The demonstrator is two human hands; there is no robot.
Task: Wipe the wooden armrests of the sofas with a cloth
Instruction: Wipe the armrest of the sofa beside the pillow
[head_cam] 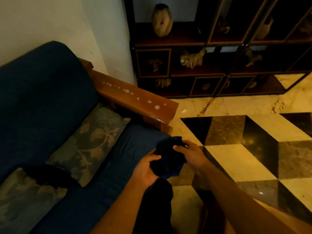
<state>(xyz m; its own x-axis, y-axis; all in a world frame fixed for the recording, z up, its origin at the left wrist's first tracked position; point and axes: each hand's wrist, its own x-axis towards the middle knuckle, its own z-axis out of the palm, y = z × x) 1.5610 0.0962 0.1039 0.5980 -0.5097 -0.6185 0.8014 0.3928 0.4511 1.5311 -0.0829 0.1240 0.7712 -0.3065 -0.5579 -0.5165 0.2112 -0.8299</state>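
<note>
While both hands bunch the cloth (168, 157), the armrest (135, 97) lies beyond

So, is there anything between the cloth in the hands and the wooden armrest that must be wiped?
Nothing visible. Both hands, left hand and right hand, hold the dark cloth over the seat's front edge. The wooden armrest, with white spots on top, lies ahead with only open air between. The patterned cushion sits off to the left.

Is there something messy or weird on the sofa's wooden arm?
Yes. The brown wooden armrest has a trail of whitish spots along its top, like drips or spatters. Both hands, left hand and right hand, hold the dark blue cloth, away from it.
</note>
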